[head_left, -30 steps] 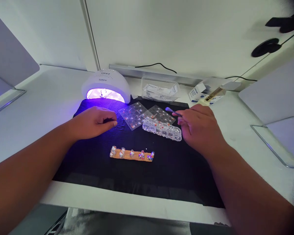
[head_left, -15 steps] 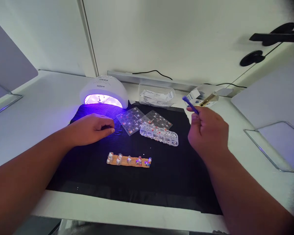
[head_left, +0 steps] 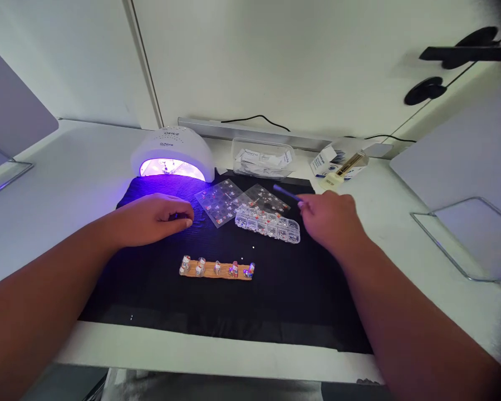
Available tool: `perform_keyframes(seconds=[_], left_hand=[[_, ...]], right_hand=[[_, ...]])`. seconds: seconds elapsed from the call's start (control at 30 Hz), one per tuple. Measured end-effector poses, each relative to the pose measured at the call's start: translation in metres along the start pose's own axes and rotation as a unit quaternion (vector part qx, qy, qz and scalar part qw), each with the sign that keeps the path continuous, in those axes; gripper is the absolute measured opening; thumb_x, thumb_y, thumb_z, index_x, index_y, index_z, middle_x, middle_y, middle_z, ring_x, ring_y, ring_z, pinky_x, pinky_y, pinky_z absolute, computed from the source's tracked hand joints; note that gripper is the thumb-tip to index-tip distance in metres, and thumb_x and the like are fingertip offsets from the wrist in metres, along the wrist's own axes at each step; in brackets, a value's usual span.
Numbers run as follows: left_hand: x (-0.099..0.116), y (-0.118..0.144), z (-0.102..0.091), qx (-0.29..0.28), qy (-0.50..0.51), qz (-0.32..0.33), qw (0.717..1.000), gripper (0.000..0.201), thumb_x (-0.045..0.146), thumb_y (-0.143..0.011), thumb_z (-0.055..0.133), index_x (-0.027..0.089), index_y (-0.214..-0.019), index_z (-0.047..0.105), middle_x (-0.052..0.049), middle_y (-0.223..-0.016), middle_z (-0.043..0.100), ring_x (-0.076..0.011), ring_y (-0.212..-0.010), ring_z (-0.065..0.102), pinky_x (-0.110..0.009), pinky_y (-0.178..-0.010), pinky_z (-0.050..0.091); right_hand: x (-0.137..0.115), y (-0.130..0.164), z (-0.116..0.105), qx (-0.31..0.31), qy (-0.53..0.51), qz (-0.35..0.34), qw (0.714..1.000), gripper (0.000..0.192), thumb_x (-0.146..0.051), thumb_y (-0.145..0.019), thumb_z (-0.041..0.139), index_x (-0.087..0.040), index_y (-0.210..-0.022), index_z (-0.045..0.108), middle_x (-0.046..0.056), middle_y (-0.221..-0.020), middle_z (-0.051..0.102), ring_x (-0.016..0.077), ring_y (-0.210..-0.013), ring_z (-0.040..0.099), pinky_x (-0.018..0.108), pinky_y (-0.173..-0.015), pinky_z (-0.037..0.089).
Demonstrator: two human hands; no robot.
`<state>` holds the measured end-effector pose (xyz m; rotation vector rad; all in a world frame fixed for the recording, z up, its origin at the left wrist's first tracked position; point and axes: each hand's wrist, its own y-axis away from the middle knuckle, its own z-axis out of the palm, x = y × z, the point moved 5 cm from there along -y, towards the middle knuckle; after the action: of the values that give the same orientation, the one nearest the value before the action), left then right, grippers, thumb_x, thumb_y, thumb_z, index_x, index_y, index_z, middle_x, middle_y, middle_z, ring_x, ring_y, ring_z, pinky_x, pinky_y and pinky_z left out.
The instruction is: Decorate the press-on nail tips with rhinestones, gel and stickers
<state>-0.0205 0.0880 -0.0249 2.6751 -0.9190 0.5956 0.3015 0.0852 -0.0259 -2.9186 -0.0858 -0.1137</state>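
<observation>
While the right hand [head_left: 323, 217] keeps thumb and fingers closed on a slim tool [head_left: 286, 192], its tip raised near the clear compartment case [head_left: 271, 234], the left hand [head_left: 162, 219] rests loosely curled over the black mat [head_left: 192, 303], a gap inside its thumb and nothing visible in it. Five clear nail tips [head_left: 200, 268] stand in a row on the wooden strip [head_left: 209, 270], toward the near side of the mat, well apart from both hands. All five appear to carry some decoration already; whether any needs more is too small to tell. Loose specks [head_left: 253, 247] lie unused beyond the strip, and the lamp [head_left: 171, 146] glows.
</observation>
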Motion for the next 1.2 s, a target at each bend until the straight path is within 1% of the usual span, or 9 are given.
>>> perform_keyframes(seconds=[0.17,0.37,0.47,0.53,0.6,0.67,0.77,1.0,1.2], left_hand=[[0.007,0.001,0.001,-0.002,-0.002,0.040,0.999,0.024,0.037,-0.094,0.050,0.020,-0.094,0.068,-0.001,-0.089,0.067,-0.0150,-0.075,0.060,-0.028,-0.068,0.041],[0.012,0.006,-0.013,0.119,0.010,0.049,0.992,0.026,0.035,-0.094,0.049,0.017,-0.086,0.067,-0.001,-0.078,0.064,-0.0133,-0.068,0.057,-0.026,-0.062,0.041],[0.012,0.009,-0.017,0.145,0.028,0.057,0.987,0.027,0.034,-0.094,0.049,0.017,-0.082,0.067,0.000,-0.073,0.063,-0.0123,-0.065,0.057,-0.025,-0.061,0.042],[0.010,0.009,-0.017,0.146,0.035,0.054,0.987,0.028,0.035,-0.094,0.050,0.017,-0.081,0.067,0.001,-0.072,0.064,-0.0122,-0.064,0.056,-0.025,-0.060,0.042],[0.006,0.009,-0.016,0.145,0.037,0.046,0.988,0.029,0.036,-0.094,0.050,0.017,-0.081,0.067,0.001,-0.071,0.063,-0.0127,-0.064,0.056,-0.026,-0.061,0.042],[0.002,0.008,-0.015,0.148,0.040,0.034,0.988,0.029,0.038,-0.094,0.050,0.017,-0.081,0.067,0.001,-0.071,0.063,-0.0132,-0.065,0.056,-0.026,-0.061,0.042],[-0.002,0.008,-0.014,0.150,0.041,0.018,0.988,0.031,0.040,-0.094,0.051,0.017,-0.079,0.065,0.002,-0.069,0.060,-0.0129,-0.064,0.054,-0.026,-0.061,0.040],[-0.013,0.004,-0.015,0.160,0.079,-0.008,0.984,0.044,0.044,-0.090,0.051,0.019,-0.057,0.038,0.005,-0.056,0.031,-0.0101,-0.054,0.033,-0.025,-0.052,0.028],[-0.026,0.001,-0.023,0.198,0.095,-0.027,0.975,0.043,0.047,-0.087,0.048,0.020,-0.057,0.035,0.005,-0.057,0.030,-0.0103,-0.054,0.032,-0.024,-0.053,0.028]], right_hand=[[-0.010,0.003,0.011,-0.010,-0.014,-0.022,1.000,0.033,-0.023,-0.091,0.049,-0.024,-0.105,0.078,0.013,-0.087,0.072,0.0321,-0.089,0.057,0.044,-0.075,0.033],[-0.008,0.003,0.007,0.048,-0.067,-0.016,0.996,0.041,-0.026,-0.090,0.046,-0.014,-0.120,0.071,0.019,-0.097,0.070,0.0368,-0.094,0.055,0.050,-0.077,0.037],[-0.003,0.002,-0.005,0.095,-0.124,-0.020,0.987,0.045,-0.026,-0.093,0.037,-0.012,-0.124,0.067,0.018,-0.096,0.068,0.0337,-0.094,0.055,0.051,-0.082,0.040],[-0.003,0.003,-0.013,0.115,-0.168,-0.043,0.978,0.042,-0.028,-0.094,0.035,-0.014,-0.114,0.069,0.014,-0.090,0.067,0.0292,-0.092,0.056,0.046,-0.084,0.042],[-0.006,0.006,-0.020,0.119,-0.208,-0.072,0.968,0.036,-0.031,-0.094,0.035,-0.018,-0.090,0.069,0.010,-0.077,0.065,0.0252,-0.084,0.056,0.040,-0.079,0.043],[-0.011,0.009,-0.023,0.111,-0.238,-0.094,0.960,0.036,-0.036,-0.092,0.038,-0.021,-0.064,0.057,0.006,-0.063,0.058,0.0214,-0.071,0.054,0.035,-0.069,0.041],[-0.015,0.011,-0.022,0.092,-0.272,-0.102,0.953,0.040,-0.037,-0.087,0.044,-0.022,-0.051,0.035,0.001,-0.052,0.045,0.0160,-0.056,0.045,0.031,-0.057,0.033],[0.008,0.004,-0.008,0.132,-0.318,0.055,0.937,0.045,-0.036,-0.087,0.045,-0.024,-0.051,0.020,-0.004,-0.047,0.026,0.0132,-0.047,0.031,0.031,-0.051,0.021],[0.019,0.004,0.005,0.189,-0.350,0.132,0.908,0.029,-0.037,-0.086,0.048,-0.025,-0.062,0.038,-0.005,-0.052,0.040,0.0149,-0.052,0.042,0.030,-0.054,0.032]])
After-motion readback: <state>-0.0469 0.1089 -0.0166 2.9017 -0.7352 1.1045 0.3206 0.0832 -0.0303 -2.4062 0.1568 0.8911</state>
